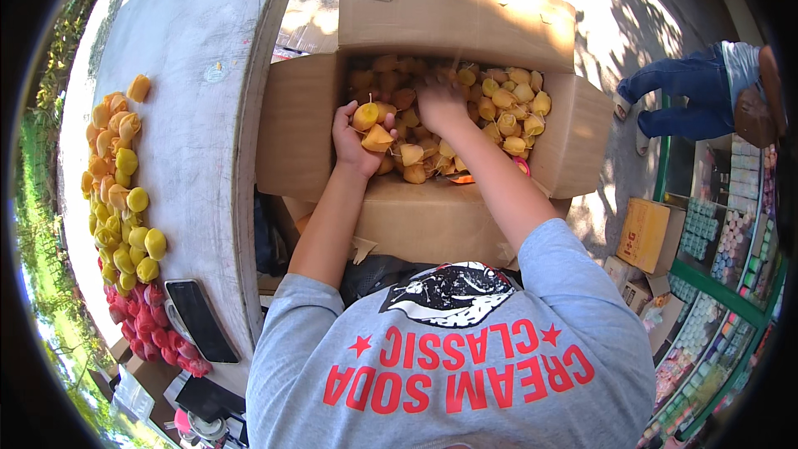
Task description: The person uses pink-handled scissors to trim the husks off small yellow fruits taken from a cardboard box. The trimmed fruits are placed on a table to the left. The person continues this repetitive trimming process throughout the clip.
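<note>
A large open cardboard box [432,208] stands before me, full of yellow-orange rose-shaped candles [507,100] with thin pale wicks. Over the box's left side, my left hand [356,148] is turned palm up, its fingers curled around a few of these candles [376,138]. One of them is a brighter yellow, with its wick upright. My right hand [440,104] reaches down into the middle of the box among the loose candles. Its fingertips are in shade and partly hidden, so whether they grip a candle does not show.
On the grey tabletop [187,58] at my left lie rows of orange, yellow and red rose-shaped candles [125,175] beside a dark-screened phone [202,320]. A person in jeans [686,100] stands at right, near shelves of small goods [723,241] and a smaller carton [648,237].
</note>
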A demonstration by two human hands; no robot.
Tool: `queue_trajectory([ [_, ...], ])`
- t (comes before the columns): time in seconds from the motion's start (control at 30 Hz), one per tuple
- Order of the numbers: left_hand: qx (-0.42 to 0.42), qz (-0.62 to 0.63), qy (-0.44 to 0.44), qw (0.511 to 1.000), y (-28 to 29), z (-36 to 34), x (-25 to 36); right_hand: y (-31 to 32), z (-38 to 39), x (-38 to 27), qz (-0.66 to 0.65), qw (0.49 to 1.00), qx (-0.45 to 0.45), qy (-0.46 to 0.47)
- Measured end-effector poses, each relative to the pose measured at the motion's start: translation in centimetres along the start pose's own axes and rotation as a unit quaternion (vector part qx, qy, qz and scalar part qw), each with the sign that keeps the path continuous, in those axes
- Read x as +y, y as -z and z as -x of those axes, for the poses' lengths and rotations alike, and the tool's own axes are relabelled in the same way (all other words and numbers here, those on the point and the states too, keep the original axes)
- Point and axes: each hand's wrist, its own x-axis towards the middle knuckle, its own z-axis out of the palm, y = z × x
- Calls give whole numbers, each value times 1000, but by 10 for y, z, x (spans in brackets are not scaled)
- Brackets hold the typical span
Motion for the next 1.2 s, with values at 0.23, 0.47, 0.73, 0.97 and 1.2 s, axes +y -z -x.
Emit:
queue_trajectory([
  [0.23,-45,-29,-6,999,0,4,-1,9,-1,3,151,986,-41,64],
  [0.47,-76,-50,27,996,-8,9,0,-1,-2,6,168,980,21,100],
  [0.73,-259,-327,304,857,-16,16,-13,5,-7,13,110,990,-20,80],
  [0.97,-245,-422,324,811,-18,19,-15,3,4,23,82,983,74,148],
  [1.2,-242,-437,321,805,-19,20,-15,29,0,38,30,989,137,34],
])
